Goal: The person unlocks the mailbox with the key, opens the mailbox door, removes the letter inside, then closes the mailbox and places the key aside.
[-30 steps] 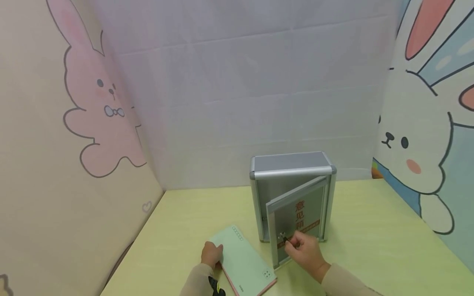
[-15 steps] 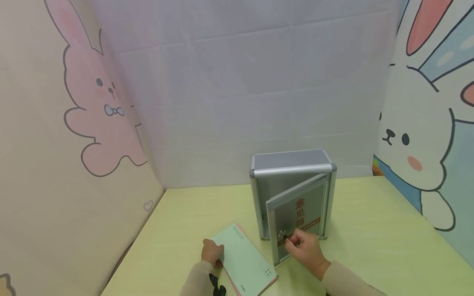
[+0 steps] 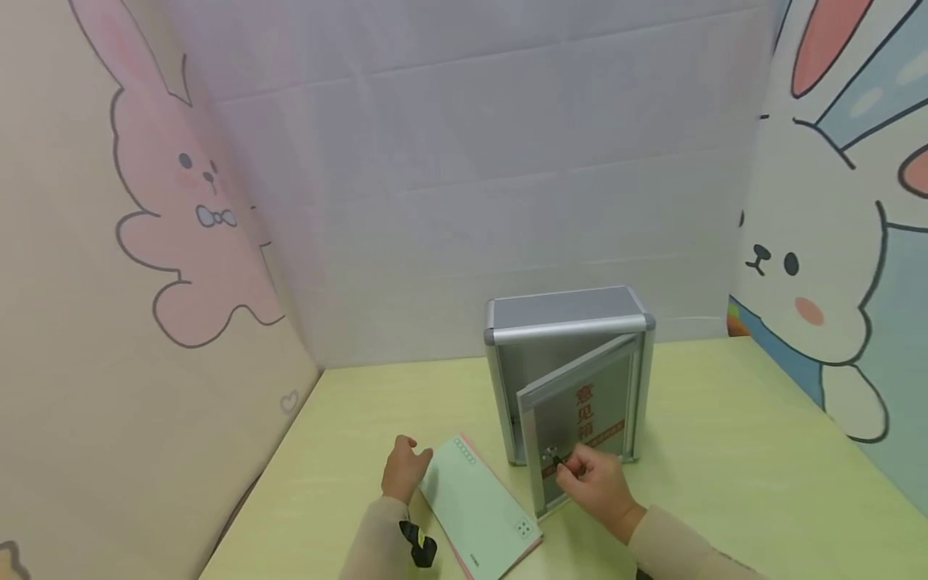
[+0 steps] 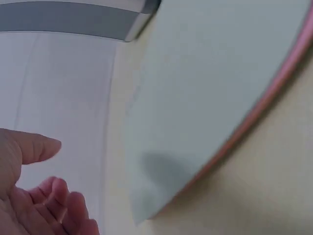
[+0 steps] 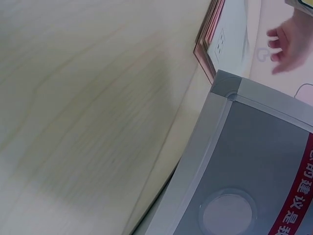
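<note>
Currently R hand [image 3: 592, 487] pinches what looks like a black key [image 3: 558, 461], at 7 o'clock on the ajar door [image 3: 569, 411] of the metal box [image 3: 565, 314]. Prob. best to keep that pinch firm, pull straight, no twist, so door won't swing. Envelopes [image 3: 478, 507] lie on bench [image 3: 725, 451], approx 7 o'clock of box. Vs. 0.5 s ago: L hand [image 3: 406, 469] is off envelopes, at their 10 o'clock, thumb spread, holding nothing; door angle abt same.

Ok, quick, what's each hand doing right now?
Left hand: open, holding nothing, apart from the green envelope.
Right hand: closed, pinching a small black piece, likely a key, at the box door.
</note>
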Available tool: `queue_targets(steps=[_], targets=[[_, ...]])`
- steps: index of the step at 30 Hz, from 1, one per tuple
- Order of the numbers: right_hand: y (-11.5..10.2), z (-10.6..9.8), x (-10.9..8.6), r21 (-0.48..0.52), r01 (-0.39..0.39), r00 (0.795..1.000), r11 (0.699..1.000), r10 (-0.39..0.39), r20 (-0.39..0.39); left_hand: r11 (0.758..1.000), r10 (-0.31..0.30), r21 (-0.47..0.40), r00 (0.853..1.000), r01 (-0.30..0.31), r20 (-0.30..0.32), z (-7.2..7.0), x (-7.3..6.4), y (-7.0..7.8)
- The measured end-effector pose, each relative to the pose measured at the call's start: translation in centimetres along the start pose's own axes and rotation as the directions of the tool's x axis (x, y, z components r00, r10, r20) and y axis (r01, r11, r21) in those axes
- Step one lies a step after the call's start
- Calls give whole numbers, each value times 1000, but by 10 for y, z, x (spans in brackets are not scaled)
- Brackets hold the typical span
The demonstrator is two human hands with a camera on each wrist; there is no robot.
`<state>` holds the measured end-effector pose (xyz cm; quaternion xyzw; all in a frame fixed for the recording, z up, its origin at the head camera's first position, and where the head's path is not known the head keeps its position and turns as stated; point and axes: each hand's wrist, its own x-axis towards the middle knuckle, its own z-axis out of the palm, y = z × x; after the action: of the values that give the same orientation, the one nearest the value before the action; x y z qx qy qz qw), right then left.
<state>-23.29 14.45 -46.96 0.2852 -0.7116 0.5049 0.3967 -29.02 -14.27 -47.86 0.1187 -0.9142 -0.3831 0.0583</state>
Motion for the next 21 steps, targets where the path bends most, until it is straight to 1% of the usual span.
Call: queue_targets(steps=[2, 3, 5, 7, 10, 13, 18, 19, 21], targets=[[1, 0, 1, 1, -6, 1000, 1000, 6, 2, 994, 65, -90, 998, -66, -16, -4, 3, 11], [1, 0, 0, 0, -10, 1000, 1000, 10, 4, 986, 97, -137, 995, -99, -26, -5, 5, 17], [3, 0, -1, 1, -17, 1000, 1000, 17, 11, 960, 158, -228, 986, -165, -45, -8, 6, 27], [3, 0, -3, 7, -21, 1000, 1000, 21, 17, 929, 222, -295, 974, -224, -43, -10, 6, 37], [3, 0, -5, 9, -20, 1000, 1000, 20, 17, 892, 320, -336, 947, -304, -6, -12, 5, 49], [3, 0, -4, 4, -14, 1000, 1000, 14, 19, 861, 404, -354, 914, -365, 40, -12, 5, 60], [3, -1, -1, -9, -3, 1000, 1000, 4, 27, 831, 494, -349, 863, -434, 102, -11, 8, 77], [3, -2, -1, -9, 2, 1000, 1000, -1, 27, 825, 507, -347, 855, -445, 110, -10, 9, 81], [3, -2, 1, -10, 16, 999, 1000, -15, 32, 821, 522, -340, 844, -459, 122, -11, 11, 90]])
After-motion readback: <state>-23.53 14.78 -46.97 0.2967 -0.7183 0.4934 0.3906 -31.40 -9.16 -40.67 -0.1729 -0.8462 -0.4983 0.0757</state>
